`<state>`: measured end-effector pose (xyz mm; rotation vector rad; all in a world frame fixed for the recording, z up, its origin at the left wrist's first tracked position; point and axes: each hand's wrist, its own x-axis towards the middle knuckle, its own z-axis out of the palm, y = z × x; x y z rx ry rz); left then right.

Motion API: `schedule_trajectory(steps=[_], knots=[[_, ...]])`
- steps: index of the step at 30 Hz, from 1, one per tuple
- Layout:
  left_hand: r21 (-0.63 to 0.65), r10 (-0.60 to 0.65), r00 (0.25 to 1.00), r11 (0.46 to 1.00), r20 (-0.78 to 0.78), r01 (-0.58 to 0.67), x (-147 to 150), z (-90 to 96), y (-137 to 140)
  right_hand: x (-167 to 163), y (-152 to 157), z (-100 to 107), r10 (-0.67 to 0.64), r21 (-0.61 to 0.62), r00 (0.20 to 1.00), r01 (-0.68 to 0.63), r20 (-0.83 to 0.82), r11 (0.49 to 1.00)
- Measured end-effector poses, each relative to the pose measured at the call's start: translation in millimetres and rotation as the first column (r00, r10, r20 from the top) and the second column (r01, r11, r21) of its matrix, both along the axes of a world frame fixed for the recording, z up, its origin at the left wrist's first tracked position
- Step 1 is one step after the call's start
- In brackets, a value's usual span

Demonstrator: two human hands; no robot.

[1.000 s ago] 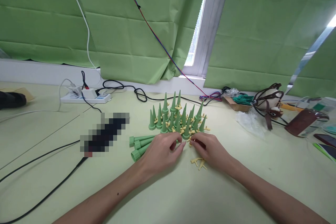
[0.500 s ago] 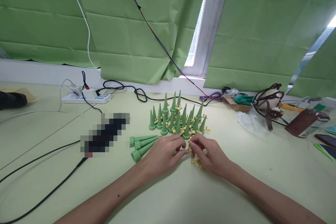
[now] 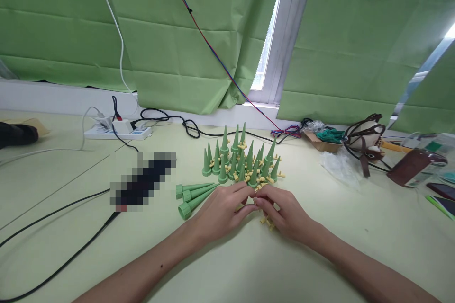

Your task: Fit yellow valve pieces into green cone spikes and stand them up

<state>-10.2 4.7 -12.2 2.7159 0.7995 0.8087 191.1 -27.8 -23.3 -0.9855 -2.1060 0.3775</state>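
Note:
My left hand [image 3: 227,206] and my right hand [image 3: 284,206] meet fingertip to fingertip above the table, both pinched closed around a small yellow valve, mostly hidden by the fingers. A bit of yellow also shows beneath my left fingers. Below my right hand lie several loose yellow valves [image 3: 267,222], partly covered by it. Just beyond my hands, a cluster of green plant-watering spikes [image 3: 223,173] stands points up, yellow valves sticking out from many of them. Three green spikes [image 3: 186,210] lie on their sides by my left wrist, their tips pointing right.
A blurred-out dark object [image 3: 144,182] with a black cable lies left on the table [image 3: 227,270]. Behind it sits a white power strip [image 3: 117,133]. To the right are a plastic bag [image 3: 339,165], a cardboard box [image 3: 322,143] and a brown case [image 3: 407,168].
My fingertips have come closer together, and the yellow valve that showed between them is now mostly covered. The spikes stay where they were.

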Motion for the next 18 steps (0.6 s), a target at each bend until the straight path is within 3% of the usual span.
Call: schedule_trajectory(steps=[8,15,18], knots=[[0.047,-0.035,0.999,0.998,-0.006,0.035,-0.4,-2.4,2.9,1.7,1.0,-1.3,-0.055,0.02,0.998,0.055,-0.002,0.998],[0.063,-0.012,1.0,0.998,0.008,0.011,-1.8,-2.2,5.6,2.8,-1.7,-0.1,-0.056,-0.08,0.997,0.052,-0.054,0.995],[0.062,-0.01,1.0,0.998,0.008,0.009,-2.4,-1.9,6.7,2.2,-2.2,1.0,-0.057,-0.066,0.996,0.052,-0.07,0.996]])
